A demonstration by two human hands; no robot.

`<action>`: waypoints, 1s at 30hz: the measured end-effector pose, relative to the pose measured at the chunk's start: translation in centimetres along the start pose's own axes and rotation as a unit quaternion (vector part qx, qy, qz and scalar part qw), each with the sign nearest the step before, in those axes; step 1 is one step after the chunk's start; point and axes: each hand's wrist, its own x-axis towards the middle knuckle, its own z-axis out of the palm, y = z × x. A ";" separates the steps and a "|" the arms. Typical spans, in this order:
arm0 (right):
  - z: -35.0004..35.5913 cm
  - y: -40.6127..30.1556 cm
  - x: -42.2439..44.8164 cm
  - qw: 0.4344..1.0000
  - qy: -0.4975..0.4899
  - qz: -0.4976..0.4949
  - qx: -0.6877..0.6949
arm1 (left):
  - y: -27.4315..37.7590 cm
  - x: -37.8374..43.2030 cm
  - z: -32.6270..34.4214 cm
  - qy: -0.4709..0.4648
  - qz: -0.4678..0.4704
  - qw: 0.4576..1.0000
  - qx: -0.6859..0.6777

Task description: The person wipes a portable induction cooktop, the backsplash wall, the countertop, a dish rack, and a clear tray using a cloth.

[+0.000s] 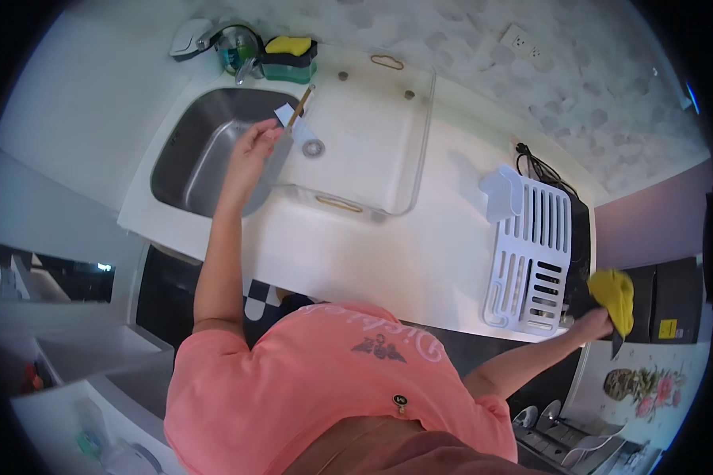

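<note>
My left hand is over the right side of the steel sink, fingers bent. Its fingertips are at the lower end of a gold-coloured bar by the left side of a clear plastic tray; whether they grip it I cannot tell. Below the bar lie a pale strip and a round grey piece. The tray has gold-coloured handles and sits on the white counter, partly overhanging the sink. At far right, past the counter's end, my right hand holds a yellow and grey cloth.
A white slotted rack with a pale plastic cup-shaped holder stands on the counter's right end, beside a black cable. Behind the sink are a faucet, bottles and a yellow sponge on a caddy.
</note>
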 end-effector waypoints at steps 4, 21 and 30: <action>9.9 -9.1 -8.3 0.845 -0.352 -0.150 -0.373 | -7.3 5.0 -0.8 -0.006 -0.052 0.996 0.066; 48.6 -10.0 -34.3 0.594 -0.655 -0.339 -0.320 | -11.5 6.0 0.5 -0.140 -0.007 0.986 0.089; 43.2 -15.0 -40.9 0.631 -0.691 -0.342 -0.088 | -10.9 5.8 0.1 -0.099 -0.056 0.993 0.040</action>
